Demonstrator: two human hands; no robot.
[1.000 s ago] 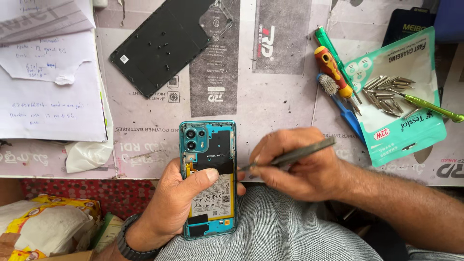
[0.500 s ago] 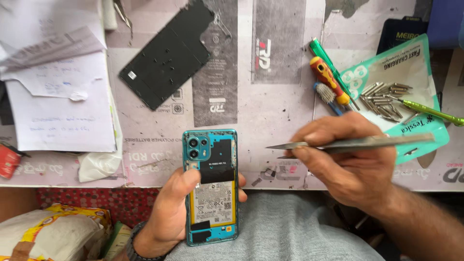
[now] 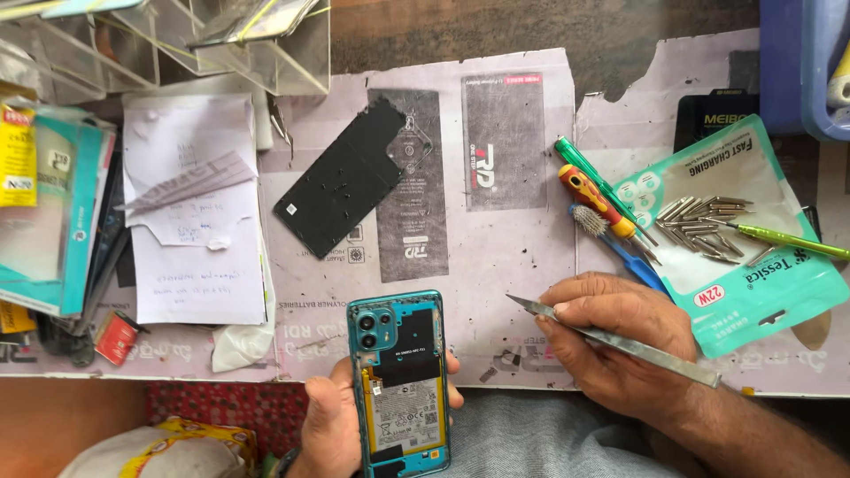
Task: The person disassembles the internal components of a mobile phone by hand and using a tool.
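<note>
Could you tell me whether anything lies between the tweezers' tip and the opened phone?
Nothing visible does. The right hand holds the tweezers with the tip toward the phone in the left hand; only bare mat lies between.

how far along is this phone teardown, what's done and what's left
Done: the back cover is off and lies on the table with small screws on it. In hand: the left hand holds the opened phone, battery and inner black plate exposed; the right hand grips metal tweezers beside it, not touching it. Left, probably: the inner plate and battery are not yet removed.
</note>
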